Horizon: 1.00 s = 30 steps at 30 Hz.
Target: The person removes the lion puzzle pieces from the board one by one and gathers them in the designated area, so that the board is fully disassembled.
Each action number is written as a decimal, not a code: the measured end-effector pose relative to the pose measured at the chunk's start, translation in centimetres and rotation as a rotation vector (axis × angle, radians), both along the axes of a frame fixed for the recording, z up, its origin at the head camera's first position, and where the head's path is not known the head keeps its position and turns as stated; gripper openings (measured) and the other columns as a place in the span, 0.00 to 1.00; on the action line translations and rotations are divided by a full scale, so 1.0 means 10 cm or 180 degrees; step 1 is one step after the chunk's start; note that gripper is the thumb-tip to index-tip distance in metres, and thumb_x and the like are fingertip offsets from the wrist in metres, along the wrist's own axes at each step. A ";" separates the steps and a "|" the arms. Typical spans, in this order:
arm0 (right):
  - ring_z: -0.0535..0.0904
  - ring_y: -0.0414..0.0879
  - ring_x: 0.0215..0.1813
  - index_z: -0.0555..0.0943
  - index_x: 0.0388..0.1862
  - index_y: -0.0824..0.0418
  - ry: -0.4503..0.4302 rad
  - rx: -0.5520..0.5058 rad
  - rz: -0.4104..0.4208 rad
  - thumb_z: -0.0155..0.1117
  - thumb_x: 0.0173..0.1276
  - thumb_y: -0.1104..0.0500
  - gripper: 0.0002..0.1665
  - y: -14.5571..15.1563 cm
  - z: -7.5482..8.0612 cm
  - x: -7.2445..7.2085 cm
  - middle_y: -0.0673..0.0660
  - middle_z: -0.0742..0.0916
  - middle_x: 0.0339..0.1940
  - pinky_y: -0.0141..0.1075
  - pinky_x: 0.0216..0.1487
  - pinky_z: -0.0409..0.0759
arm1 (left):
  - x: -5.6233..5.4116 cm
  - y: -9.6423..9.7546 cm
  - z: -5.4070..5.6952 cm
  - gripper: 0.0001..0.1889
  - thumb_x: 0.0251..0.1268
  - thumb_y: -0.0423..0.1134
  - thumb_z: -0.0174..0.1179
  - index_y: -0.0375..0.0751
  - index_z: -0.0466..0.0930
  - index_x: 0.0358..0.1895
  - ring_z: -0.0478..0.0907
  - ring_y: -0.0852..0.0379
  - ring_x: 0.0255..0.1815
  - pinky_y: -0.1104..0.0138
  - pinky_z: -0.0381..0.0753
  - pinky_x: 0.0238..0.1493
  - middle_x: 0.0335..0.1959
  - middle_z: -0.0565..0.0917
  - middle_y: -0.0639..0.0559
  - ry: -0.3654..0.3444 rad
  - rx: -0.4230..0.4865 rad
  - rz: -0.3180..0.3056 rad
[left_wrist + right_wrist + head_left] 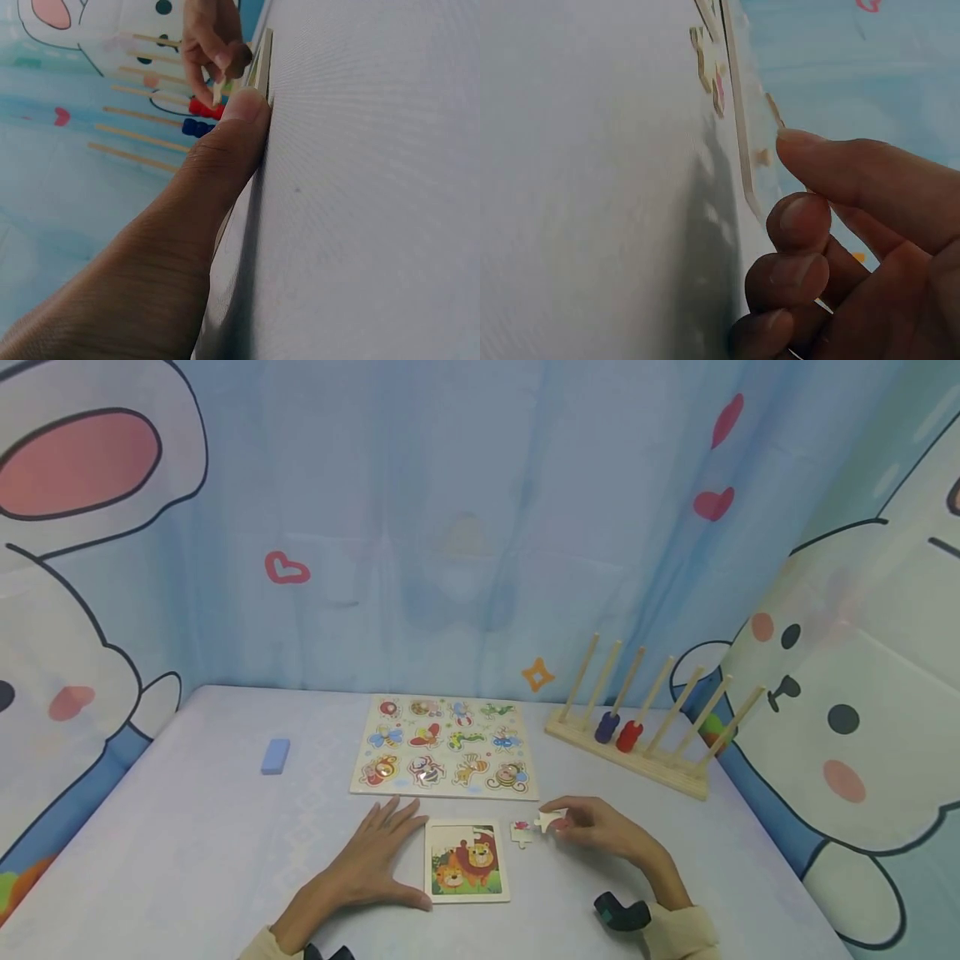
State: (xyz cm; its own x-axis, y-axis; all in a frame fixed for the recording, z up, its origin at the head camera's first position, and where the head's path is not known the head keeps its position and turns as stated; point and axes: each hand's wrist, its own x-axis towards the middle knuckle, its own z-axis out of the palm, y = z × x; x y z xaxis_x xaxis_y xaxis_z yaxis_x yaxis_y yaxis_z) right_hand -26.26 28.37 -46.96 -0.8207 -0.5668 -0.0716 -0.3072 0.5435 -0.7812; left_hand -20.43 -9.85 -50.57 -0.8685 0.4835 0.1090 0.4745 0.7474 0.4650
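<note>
A small framed jigsaw puzzle with a lion picture lies on the table, its upper left part bare of picture. At its left side my left hand rests with spread fingers; the thumb lies against the frame's near left corner. Between thumb and fingertips my right hand pinches a puzzle piece above the table, right of the puzzle. Another puzzle piece lies on the table between the frame and this hand. In the right wrist view, the pinched piece shows edge-on, mostly hidden behind the fingers.
Behind the puzzle lies a larger animal board. A wooden peg rack with blue beads and red beads stands at the back right. A blue block is at the left. A patterned curtain hangs behind the table.
</note>
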 end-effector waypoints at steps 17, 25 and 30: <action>0.68 0.38 0.24 0.80 0.56 0.63 -0.0154 0.0232 -0.0097 0.65 0.63 0.62 0.21 -0.01 0.02 0.01 0.50 0.78 0.25 0.27 0.24 0.66 | 0.00 0.01 -0.01 0.60 0.32 0.80 0.61 0.49 0.62 0.72 0.43 0.40 0.77 0.45 0.38 0.75 0.77 0.55 0.49 0.0034 -0.0039 0.0009; 0.66 0.37 0.24 0.81 0.55 0.64 -0.0172 0.0312 -0.0124 0.67 0.62 0.64 0.21 -0.04 0.03 0.02 0.50 0.80 0.24 0.26 0.24 0.64 | 0.00 0.00 -0.01 0.59 0.32 0.80 0.61 0.49 0.62 0.72 0.44 0.40 0.77 0.45 0.38 0.75 0.76 0.56 0.49 0.0056 -0.0048 0.0016; 0.66 0.38 0.24 0.81 0.55 0.63 -0.0161 0.0333 -0.0164 0.68 0.61 0.64 0.22 -0.05 0.03 0.03 0.49 0.76 0.21 0.27 0.23 0.63 | 0.00 0.01 -0.02 0.59 0.32 0.81 0.61 0.50 0.62 0.72 0.43 0.40 0.77 0.45 0.38 0.75 0.76 0.56 0.49 0.0041 -0.0051 0.0036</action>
State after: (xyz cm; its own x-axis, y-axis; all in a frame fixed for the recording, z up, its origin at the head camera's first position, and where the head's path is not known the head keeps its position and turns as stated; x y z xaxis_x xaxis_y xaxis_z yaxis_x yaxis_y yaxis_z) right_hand -25.96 27.87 -46.64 -0.8424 -0.5113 -0.1702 -0.2383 0.6368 -0.7333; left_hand -20.41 -9.78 -50.75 -0.8726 0.4754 0.1124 0.4717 0.7601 0.4469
